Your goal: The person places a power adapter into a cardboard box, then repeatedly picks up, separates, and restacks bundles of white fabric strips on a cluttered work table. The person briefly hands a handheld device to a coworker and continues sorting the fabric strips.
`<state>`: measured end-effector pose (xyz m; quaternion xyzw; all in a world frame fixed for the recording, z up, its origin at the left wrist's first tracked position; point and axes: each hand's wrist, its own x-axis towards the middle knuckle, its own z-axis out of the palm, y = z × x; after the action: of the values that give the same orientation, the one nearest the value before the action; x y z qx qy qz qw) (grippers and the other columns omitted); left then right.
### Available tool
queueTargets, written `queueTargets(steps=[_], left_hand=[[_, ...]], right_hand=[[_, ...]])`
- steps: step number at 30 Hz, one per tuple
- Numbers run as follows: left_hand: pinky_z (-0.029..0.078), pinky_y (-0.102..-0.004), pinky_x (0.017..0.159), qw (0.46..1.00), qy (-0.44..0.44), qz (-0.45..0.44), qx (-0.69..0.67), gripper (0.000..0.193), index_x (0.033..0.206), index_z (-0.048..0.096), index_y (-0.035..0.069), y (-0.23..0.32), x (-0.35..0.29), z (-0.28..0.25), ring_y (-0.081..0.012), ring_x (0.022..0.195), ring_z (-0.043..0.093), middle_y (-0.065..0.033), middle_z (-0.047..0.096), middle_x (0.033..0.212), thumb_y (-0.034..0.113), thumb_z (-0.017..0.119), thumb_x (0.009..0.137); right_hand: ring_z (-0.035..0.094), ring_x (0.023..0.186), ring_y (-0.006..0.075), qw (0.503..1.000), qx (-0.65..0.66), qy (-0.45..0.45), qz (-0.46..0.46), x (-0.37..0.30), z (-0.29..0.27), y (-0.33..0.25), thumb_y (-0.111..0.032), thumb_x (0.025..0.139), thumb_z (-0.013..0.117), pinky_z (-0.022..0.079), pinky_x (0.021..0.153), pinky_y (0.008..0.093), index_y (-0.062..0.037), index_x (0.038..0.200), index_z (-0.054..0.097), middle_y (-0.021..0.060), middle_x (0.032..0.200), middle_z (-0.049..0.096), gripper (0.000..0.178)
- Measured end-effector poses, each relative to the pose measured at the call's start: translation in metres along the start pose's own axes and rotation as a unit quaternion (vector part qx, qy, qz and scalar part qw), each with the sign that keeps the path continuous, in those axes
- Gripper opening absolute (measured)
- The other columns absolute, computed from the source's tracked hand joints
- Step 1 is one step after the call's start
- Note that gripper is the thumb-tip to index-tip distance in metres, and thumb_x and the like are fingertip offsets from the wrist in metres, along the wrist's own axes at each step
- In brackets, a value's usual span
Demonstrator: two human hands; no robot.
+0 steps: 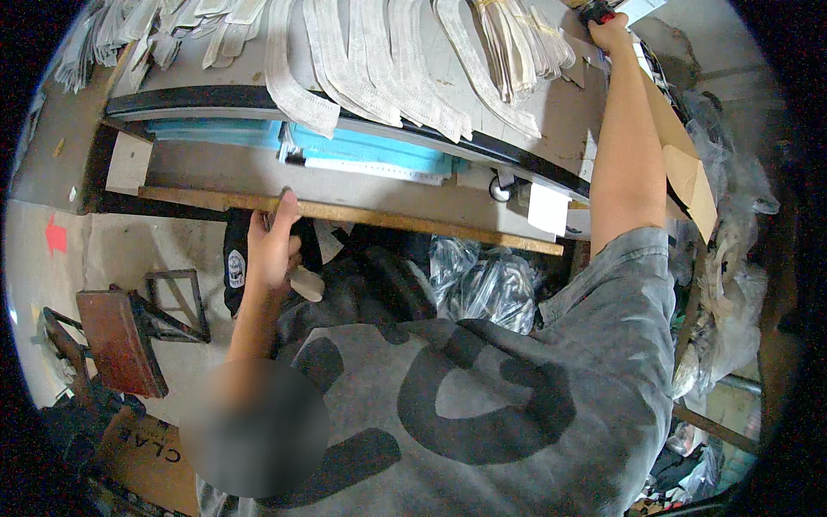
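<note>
My left hand (272, 246) grips the wooden front edge (405, 221) of a drawer under the table. Its thumb rests over the top and its fingers curl below. A pale rounded piece (307, 283) shows just beneath those fingers; I cannot tell whether the hand holds it. Stretched to the far right, my right hand (612, 33) is closed around a small black and red object (594, 14), whose kind I cannot make out. Inside the pulled-out drawer lie blue sheets (370, 153) and a white ruler-like strip (379, 169).
Long whitish fabric strips (345, 65) hang over the tabletop's front edge, with bundled strips (525, 52) to their right. Cardboard (689, 177) and clear plastic bags (728, 258) crowd the right side. A brown stool (122, 343) stands at the left, above a cardboard box (142, 457).
</note>
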<state>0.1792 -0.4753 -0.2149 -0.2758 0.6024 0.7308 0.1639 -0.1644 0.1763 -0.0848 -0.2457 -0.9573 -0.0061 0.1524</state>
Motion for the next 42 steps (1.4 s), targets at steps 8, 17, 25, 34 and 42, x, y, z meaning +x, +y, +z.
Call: queueTargets(steps=[8,17,25,34,42], left_hand=[[0.047,-0.03,0.073,0.997,0.048,0.031,0.041,0.064,0.141,0.051,0.006,-0.022,-0.024,-0.026,-0.0133,0.089,0.057,-0.0057,0.063,0.112,0.044,0.074,0.095],[0.05,-0.0419,0.104,0.95,-0.135,0.053,0.275,0.077,0.139,0.057,-0.001,-0.012,-0.024,-0.066,-0.0365,0.121,0.065,-0.0242,0.069,0.125,0.059,0.07,0.092],[0.055,-0.0418,0.086,0.917,-0.073,0.345,0.186,0.033,0.128,0.062,0.005,0.067,-0.132,-0.106,-0.0317,0.097,0.072,-0.0181,0.073,0.105,0.029,0.055,0.107],[0.051,-0.0324,0.048,0.62,-0.176,0.756,0.114,0.016,0.099,0.061,0.003,0.159,-0.307,-0.138,-0.0237,0.061,0.064,-0.0156,0.066,0.092,0.013,0.051,0.106],[0.034,-0.0264,0.037,0.539,-0.169,0.822,0.067,0.006,0.105,0.059,0.013,0.197,-0.306,-0.087,-0.0108,0.045,0.046,-0.0108,0.065,0.082,0.018,0.06,0.102]], right_hand=[[0.056,0.13,0.0498,0.982,-0.18,0.023,-0.055,-0.061,-0.072,-0.073,-0.036,0.088,0.061,0.041,0.108,0.0614,0.0041,0.147,0.042,0.0332,0.134,0.062,0.074],[0.064,0.121,0.029,0.867,0.32,-0.154,-0.35,-0.372,-0.202,-0.16,-0.023,0.106,0.051,0.048,0.104,0.0399,-0.0083,0.142,0.06,0.0209,0.132,0.066,0.041],[0.064,0.115,0.0331,0.727,0.328,-0.2,-0.569,-0.512,-0.14,-0.283,-0.019,0.096,0.057,0.049,0.101,0.0416,-0.0075,0.137,0.063,0.0214,0.124,0.066,0.042],[0.063,0.109,0.0376,0.778,0.283,-0.13,-0.546,-0.518,-0.114,-0.246,-0.014,0.085,0.063,0.049,0.097,0.0436,-0.0066,0.13,0.066,0.0221,0.115,0.065,0.045],[0.063,0.103,0.0417,0.91,0.142,-0.05,-0.387,-0.496,-0.117,-0.096,-0.009,0.076,0.068,0.05,0.094,0.0453,-0.0059,0.125,0.069,0.0226,0.106,0.065,0.049]])
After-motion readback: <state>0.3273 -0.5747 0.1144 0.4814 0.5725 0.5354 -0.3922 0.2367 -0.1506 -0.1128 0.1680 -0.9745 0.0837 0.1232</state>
